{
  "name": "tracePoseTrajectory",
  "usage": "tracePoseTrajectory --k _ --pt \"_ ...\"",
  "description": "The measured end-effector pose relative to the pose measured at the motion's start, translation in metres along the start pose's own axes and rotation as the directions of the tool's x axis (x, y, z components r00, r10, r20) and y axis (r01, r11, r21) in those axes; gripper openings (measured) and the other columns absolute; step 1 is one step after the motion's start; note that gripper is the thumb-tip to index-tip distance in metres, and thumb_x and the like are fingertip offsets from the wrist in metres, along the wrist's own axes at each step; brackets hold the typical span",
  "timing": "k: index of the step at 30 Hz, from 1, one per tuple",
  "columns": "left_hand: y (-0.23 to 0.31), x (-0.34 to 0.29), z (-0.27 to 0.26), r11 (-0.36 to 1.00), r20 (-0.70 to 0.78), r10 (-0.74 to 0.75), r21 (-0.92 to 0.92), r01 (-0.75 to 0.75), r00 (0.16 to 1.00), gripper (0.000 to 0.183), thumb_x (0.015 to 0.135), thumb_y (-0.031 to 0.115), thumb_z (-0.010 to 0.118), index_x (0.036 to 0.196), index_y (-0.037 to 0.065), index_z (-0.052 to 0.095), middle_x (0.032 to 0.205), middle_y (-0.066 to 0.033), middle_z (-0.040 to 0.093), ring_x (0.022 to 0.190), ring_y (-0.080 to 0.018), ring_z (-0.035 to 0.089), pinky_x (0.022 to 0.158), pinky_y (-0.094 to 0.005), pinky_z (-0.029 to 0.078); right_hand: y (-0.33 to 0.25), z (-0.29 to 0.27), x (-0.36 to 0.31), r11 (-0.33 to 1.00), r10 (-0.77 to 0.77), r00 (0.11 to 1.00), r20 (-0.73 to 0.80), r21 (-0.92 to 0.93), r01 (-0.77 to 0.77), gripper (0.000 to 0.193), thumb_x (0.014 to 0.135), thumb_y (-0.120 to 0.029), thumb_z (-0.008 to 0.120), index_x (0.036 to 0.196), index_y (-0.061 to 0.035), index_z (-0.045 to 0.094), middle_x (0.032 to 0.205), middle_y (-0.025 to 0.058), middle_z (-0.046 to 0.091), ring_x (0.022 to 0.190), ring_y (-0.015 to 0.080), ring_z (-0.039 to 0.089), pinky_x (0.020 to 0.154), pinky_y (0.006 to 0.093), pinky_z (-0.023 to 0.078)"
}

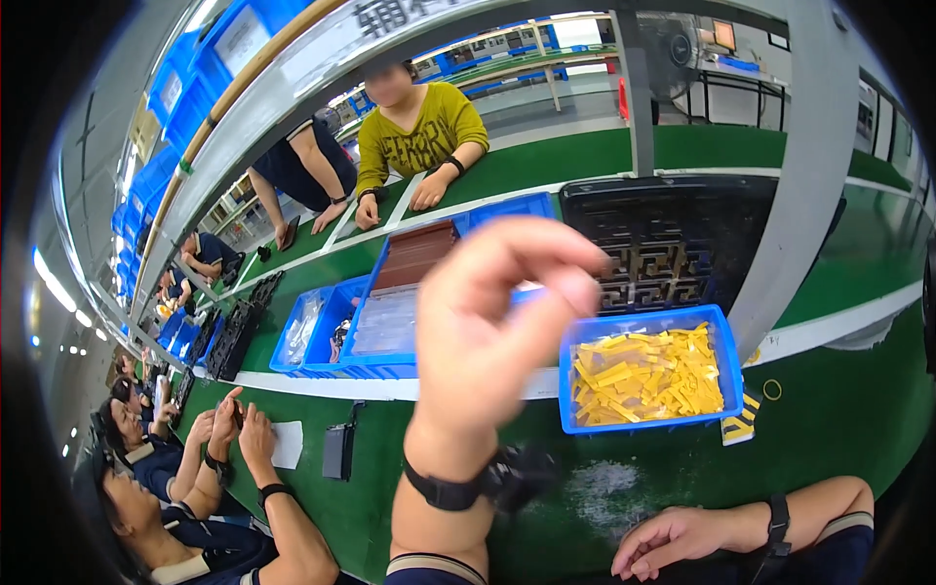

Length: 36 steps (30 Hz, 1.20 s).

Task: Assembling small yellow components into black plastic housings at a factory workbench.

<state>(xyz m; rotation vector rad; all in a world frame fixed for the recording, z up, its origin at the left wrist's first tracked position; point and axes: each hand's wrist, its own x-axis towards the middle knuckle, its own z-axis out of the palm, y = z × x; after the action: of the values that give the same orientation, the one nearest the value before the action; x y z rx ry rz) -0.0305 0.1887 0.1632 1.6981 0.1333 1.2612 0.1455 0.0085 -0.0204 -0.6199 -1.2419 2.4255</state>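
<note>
My left hand [468, 331] is raised over the middle of the green workbench, slightly blurred. Its thumb and index finger curl together in a pinch; whatever lies between them, if anything, I cannot make out. Just right of it stands a blue bin [729, 375] full of small yellow strips [648, 378]. Low on the right, my right hand [673, 538] rests on the bench with loosely bent, parted fingers and nothing in it. Black straps with devices circle both wrists. Behind my left hand, a larger blue bin [390, 369] holds brown strips [421, 255] and clear plastic pieces [385, 322].
A black tray [673, 244] leans behind the yellow strips' bin, beside a grey post [804, 166]. A black box-shaped object [337, 453] lies left of my forearm. Co-workers sit along the left; a person in a yellow-green top [419, 132] stands across the bench.
</note>
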Motion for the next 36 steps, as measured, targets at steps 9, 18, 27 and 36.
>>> tracePoseTrajectory --k 9,18,27,36 --pt "-0.088 -0.023 -0.069 0.46 -0.235 0.169 0.878 0.134 0.957 0.017 0.079 0.012 0.062 0.091 0.001 0.061 0.085 -0.0098 0.062 0.08 -0.0235 0.06 0.073 -0.0338 0.046 -0.01 0.014 -0.004 0.999 -0.041 0.999 -0.006 -0.03 0.041 0.028 0.092 -0.02 0.055 0.115 -0.0049 0.058 0.09 0.0002 0.059 0.075 0.0049 0.054 0.066 0.0201 0.046" --pt "-0.101 -0.047 -0.073 0.268 -0.015 0.159 0.963 -0.028 0.987 0.021 0.077 0.02 0.065 0.085 0.002 0.059 0.086 -0.0137 0.058 0.089 -0.032 0.052 0.078 -0.0399 0.043 -0.009 0.02 -0.003 0.999 -0.042 0.999 -0.015 -0.023 0.041 0.028 0.091 -0.02 0.056 0.115 -0.0055 0.058 0.091 0.0001 0.059 0.076 0.0047 0.054 0.066 0.0201 0.046" --pt "-0.091 -0.046 -0.065 0.109 0.093 0.013 0.99 -0.094 0.996 0.055 0.059 0.018 0.078 0.106 0.003 0.052 0.1 -0.0113 0.055 0.1 -0.0296 0.049 0.091 -0.0448 0.038 -0.009 0.017 -0.002 0.998 -0.054 0.998 -0.018 -0.032 0.053 0.028 0.09 -0.02 0.057 0.114 -0.0061 0.058 0.092 0.0002 0.06 0.075 0.0047 0.055 0.066 0.0201 0.047" --pt "-0.09 -0.047 -0.054 -0.063 0.079 -0.075 0.994 -0.084 0.994 0.084 0.055 0.013 0.08 0.129 0.012 0.041 0.111 -0.0086 0.051 0.108 -0.0271 0.047 0.1 -0.0524 0.029 -0.009 0.017 -0.003 0.997 -0.058 0.998 -0.024 -0.06 0.056 0.027 0.091 -0.02 0.057 0.114 -0.0062 0.058 0.092 0.0004 0.061 0.075 0.0049 0.055 0.066 0.02 0.047"
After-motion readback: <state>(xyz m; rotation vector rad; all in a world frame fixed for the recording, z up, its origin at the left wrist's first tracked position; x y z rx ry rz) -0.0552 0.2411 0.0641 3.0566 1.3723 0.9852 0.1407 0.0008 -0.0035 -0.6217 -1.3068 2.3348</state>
